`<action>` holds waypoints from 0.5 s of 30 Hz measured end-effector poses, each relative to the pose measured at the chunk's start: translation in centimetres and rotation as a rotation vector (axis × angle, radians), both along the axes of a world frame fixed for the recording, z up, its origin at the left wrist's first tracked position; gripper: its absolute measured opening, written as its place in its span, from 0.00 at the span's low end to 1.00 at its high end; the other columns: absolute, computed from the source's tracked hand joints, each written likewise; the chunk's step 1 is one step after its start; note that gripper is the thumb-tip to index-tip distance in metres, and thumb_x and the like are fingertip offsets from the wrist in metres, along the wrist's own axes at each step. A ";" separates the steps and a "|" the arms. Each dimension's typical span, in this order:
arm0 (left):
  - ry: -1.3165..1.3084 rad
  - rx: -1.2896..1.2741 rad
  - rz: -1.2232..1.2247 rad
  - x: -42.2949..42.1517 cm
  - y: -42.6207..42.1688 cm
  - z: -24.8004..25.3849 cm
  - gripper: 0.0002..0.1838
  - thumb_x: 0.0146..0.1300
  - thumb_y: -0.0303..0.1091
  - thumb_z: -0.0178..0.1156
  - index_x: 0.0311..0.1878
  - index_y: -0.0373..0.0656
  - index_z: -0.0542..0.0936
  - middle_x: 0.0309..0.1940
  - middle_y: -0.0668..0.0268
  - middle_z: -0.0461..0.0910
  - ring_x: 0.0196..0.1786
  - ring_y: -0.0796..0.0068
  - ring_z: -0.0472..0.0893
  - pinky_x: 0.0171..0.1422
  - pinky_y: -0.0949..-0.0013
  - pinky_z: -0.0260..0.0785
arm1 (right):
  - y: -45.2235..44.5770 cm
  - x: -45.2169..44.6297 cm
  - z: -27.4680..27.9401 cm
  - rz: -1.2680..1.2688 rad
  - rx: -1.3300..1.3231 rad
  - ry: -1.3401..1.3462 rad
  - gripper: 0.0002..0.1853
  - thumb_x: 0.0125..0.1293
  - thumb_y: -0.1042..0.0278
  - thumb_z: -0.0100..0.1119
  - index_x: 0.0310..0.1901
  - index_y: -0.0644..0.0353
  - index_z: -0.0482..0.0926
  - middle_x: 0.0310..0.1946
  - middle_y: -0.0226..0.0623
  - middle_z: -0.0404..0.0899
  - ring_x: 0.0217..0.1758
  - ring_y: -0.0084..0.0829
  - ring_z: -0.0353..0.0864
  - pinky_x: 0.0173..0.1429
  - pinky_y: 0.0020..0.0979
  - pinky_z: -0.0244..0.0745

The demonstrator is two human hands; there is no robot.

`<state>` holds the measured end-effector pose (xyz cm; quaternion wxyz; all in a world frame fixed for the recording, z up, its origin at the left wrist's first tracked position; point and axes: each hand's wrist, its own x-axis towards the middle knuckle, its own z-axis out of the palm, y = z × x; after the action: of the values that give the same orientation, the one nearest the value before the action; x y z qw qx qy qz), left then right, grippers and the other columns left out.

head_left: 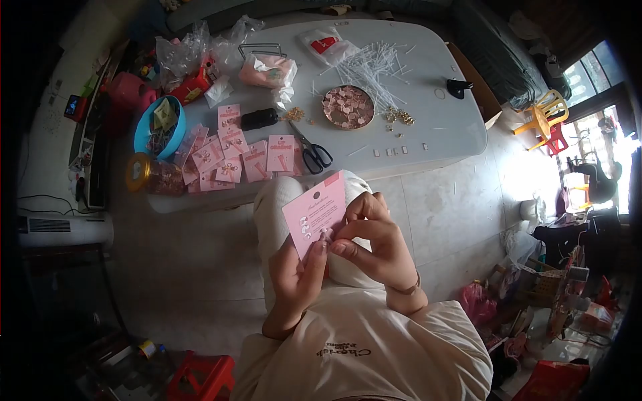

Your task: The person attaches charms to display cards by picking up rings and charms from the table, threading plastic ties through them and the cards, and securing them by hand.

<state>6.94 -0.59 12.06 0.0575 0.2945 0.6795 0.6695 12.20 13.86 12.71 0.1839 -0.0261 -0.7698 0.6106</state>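
Observation:
My left hand (296, 275) grips the lower part of a pink printed card (319, 208), with the thumb pressed on its front. The card has a round hole near its top and small pictures down its left side. At its lower right edge my right hand (371, 237) is closed in a pinch, and whatever lies between those fingers is too small to make out. Both hands are above my lap. Several similar pink cards (255, 160) lie on the table in front, beside black-handled scissors (314, 157).
On the grey table (414, 73) stands a round tray (326, 110) of small pink pieces. Around it are white plastic ties (378, 67), gold-coloured bits (401, 117) and a black object (259, 119). A blue basket (142, 137) and a gold-lidded jar (157, 175) are at left.

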 end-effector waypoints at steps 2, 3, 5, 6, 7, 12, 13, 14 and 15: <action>0.048 -0.025 -0.027 -0.1 -0.2 0.0 0.13 0.62 0.22 0.53 0.50 0.32 0.73 0.39 0.56 0.81 0.32 0.71 0.79 0.34 0.74 0.71 | -0.1 0.0 0.0 -0.006 0.004 0.000 0.03 0.53 0.68 0.66 0.27 0.55 0.82 0.33 0.26 0.65 0.39 0.27 0.57 0.50 0.30 0.50; 0.072 -0.038 -0.040 -0.1 -0.3 0.0 0.13 0.62 0.21 0.52 0.50 0.32 0.73 0.39 0.56 0.81 0.32 0.71 0.79 0.34 0.74 0.71 | -0.1 0.0 0.1 -0.009 0.006 0.000 0.03 0.53 0.68 0.66 0.28 0.55 0.82 0.33 0.26 0.65 0.39 0.27 0.57 0.50 0.30 0.51; 0.085 -0.074 -0.046 0.0 -0.4 0.0 0.13 0.62 0.21 0.52 0.51 0.32 0.73 0.39 0.56 0.81 0.32 0.71 0.79 0.34 0.74 0.70 | -0.3 0.1 0.1 -0.043 0.036 0.011 0.03 0.53 0.69 0.66 0.28 0.55 0.82 0.33 0.27 0.65 0.38 0.28 0.58 0.49 0.30 0.51; 0.099 -0.110 -0.052 0.1 -0.5 0.1 0.13 0.62 0.21 0.52 0.51 0.32 0.73 0.39 0.56 0.81 0.31 0.71 0.79 0.34 0.74 0.70 | -0.4 0.1 0.1 -0.078 0.067 0.022 0.03 0.52 0.70 0.66 0.28 0.55 0.82 0.33 0.27 0.65 0.38 0.28 0.58 0.49 0.30 0.52; 0.112 -0.145 -0.058 0.1 -0.5 0.1 0.14 0.62 0.21 0.52 0.51 0.32 0.73 0.39 0.56 0.81 0.31 0.71 0.79 0.34 0.75 0.70 | -0.5 0.2 0.1 -0.113 0.097 0.033 0.03 0.52 0.70 0.66 0.28 0.55 0.81 0.34 0.28 0.65 0.38 0.28 0.58 0.48 0.30 0.52; 0.175 -0.283 -0.065 0.1 0.1 0.9 0.14 0.62 0.21 0.50 0.52 0.32 0.72 0.39 0.55 0.81 0.31 0.70 0.79 0.34 0.74 0.70 | -1.5 -0.5 0.4 -0.316 0.362 0.110 0.04 0.50 0.73 0.65 0.28 0.56 0.80 0.33 0.30 0.67 0.35 0.29 0.60 0.46 0.30 0.54; 0.193 -0.318 -0.065 0.1 0.3 1.0 0.14 0.63 0.21 0.50 0.52 0.31 0.72 0.39 0.55 0.81 0.31 0.70 0.79 0.34 0.73 0.70 | -1.6 -0.5 0.4 -0.372 0.439 0.133 0.04 0.50 0.74 0.65 0.29 0.56 0.79 0.33 0.30 0.68 0.35 0.29 0.61 0.45 0.30 0.55; 0.194 -0.318 -0.066 0.2 0.4 0.7 0.14 0.63 0.21 0.50 0.52 0.31 0.72 0.39 0.55 0.81 0.31 0.70 0.79 0.34 0.73 0.70 | -1.7 -0.5 0.4 -0.373 0.439 0.134 0.04 0.50 0.74 0.65 0.29 0.56 0.79 0.33 0.30 0.68 0.35 0.29 0.61 0.45 0.30 0.55; 0.153 -0.242 0.000 0.3 0.6 0.1 0.14 0.63 0.21 0.50 0.51 0.31 0.73 0.39 0.55 0.81 0.32 0.71 0.78 0.36 0.74 0.70 | -1.7 -0.6 0.2 -0.350 0.417 0.143 0.05 0.50 0.74 0.65 0.29 0.56 0.79 0.33 0.30 0.69 0.34 0.29 0.62 0.45 0.30 0.55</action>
<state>7.23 -0.04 12.20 0.0407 0.3359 0.7575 0.5584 11.65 12.18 12.94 0.3418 -0.0769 -0.8477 0.3984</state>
